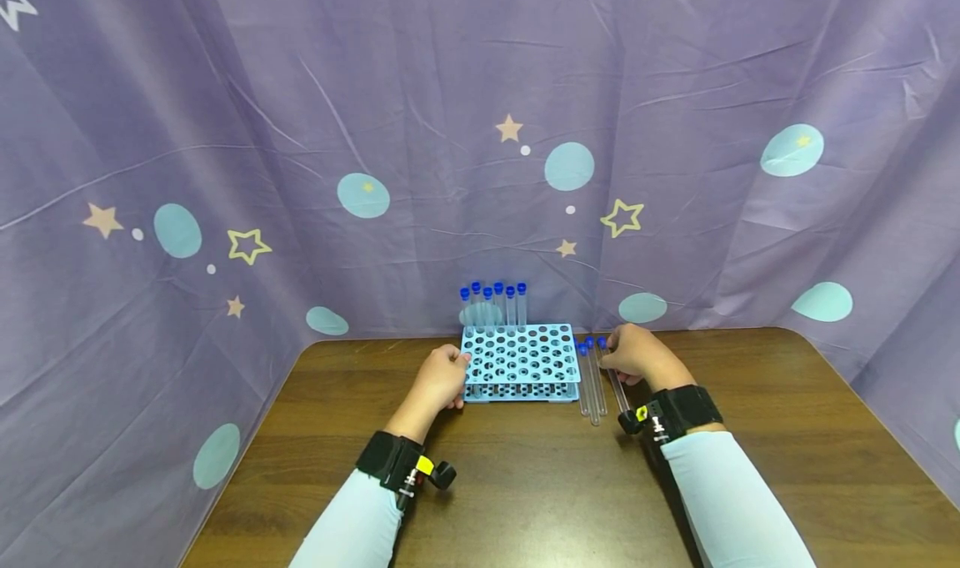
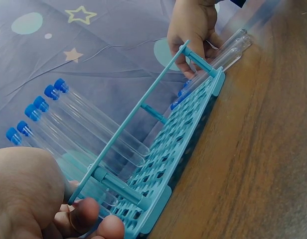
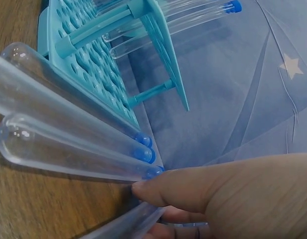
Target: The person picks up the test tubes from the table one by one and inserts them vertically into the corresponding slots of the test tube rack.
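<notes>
Six blue-capped tubes [image 1: 492, 304] seated upright in back row of rack [image 1: 521, 363] on surface [image 1: 525, 485]. Three loose tubes [image 1: 592, 380] lying just right of rack, plus one pinched by right hand [image 1: 633, 354]. Left hand [image 1: 438, 376] curled on rack's left end. Most holes unfilled.

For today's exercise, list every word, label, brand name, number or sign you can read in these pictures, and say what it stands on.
No readable text in any view.
The blue tube rack, the capped tubes standing in it and the loose tubes on the table carry no markings.
The cloth backdrop shows only stars and dots.
The wrist straps have a yellow tag, too small to read.
</notes>
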A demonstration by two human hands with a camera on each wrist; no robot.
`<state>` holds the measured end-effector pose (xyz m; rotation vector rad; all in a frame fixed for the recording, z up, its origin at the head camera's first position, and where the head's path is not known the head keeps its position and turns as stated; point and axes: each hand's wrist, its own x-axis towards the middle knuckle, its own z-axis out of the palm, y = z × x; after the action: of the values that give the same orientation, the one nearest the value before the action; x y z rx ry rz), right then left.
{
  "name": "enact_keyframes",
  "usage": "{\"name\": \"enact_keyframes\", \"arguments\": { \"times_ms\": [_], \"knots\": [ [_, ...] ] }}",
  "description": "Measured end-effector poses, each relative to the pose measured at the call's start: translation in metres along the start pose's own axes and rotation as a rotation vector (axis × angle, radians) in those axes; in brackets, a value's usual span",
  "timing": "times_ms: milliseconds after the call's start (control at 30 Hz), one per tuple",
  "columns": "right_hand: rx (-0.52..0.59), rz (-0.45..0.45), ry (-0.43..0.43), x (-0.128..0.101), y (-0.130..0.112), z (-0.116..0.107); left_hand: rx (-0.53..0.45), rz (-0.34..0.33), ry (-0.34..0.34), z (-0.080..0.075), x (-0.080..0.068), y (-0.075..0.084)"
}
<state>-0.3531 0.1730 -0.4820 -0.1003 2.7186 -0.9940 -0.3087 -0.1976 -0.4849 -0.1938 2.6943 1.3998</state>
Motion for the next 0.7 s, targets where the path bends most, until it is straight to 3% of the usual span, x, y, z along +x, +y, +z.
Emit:
{"name": "enact_keyframes", "arguments": {
  "times_ms": [700],
  "knots": [
    [-0.013, -0.008, 0.009, 0.0052, 0.0039, 0.0021, -0.003, 0.019, 0.001, 0.0, -0.0013, -0.0002]
  ]
}}
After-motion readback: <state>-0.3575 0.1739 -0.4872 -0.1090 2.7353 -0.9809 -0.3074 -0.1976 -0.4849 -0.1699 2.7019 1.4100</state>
